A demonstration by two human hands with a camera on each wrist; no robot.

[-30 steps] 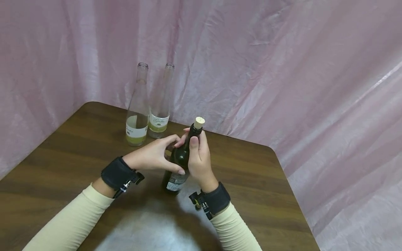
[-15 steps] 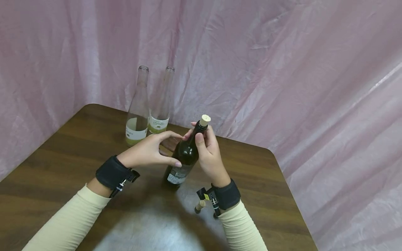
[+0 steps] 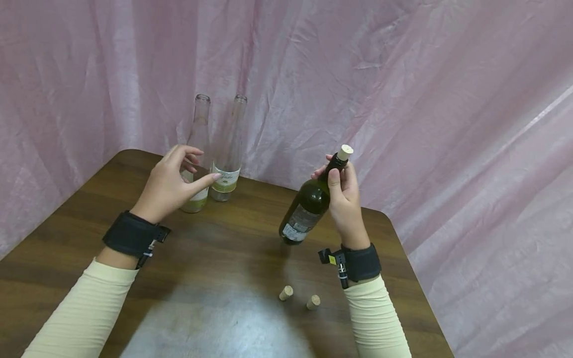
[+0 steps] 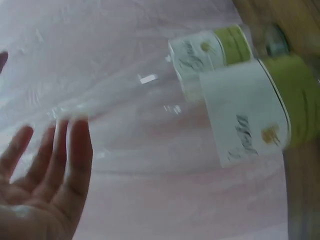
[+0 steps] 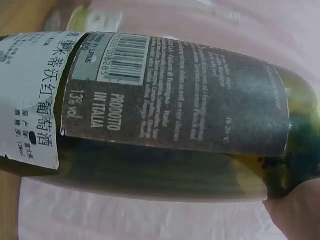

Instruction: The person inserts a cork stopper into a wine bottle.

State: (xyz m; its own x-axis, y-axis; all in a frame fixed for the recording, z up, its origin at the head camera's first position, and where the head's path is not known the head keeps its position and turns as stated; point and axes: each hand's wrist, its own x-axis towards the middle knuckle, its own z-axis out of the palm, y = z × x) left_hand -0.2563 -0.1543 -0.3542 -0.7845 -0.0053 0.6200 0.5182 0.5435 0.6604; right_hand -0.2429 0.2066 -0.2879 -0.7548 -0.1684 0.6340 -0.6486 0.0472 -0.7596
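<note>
Swung rightward, clear of the left hand [image 3: 171, 185], a dark green glass bottle [image 3: 309, 204] topped by a pale cylindrical cork [image 3: 345, 151] leans in the right hand [image 3: 349, 206].

From my remote post I see it gripped by the neck, long axis slanting up and right, well apart from two clear glass bottles [image 3: 227, 171] upright on the brown wooden surface [image 3: 233, 238]; the left hand, nearer that pair, is empty, thumb and fingers wide.

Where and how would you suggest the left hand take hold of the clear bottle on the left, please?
Probably by its neck, with the left hand coming from the left: this bottle stands upright, the neck is its slimmest part, and the other clear bottle stands close on its right.
</note>
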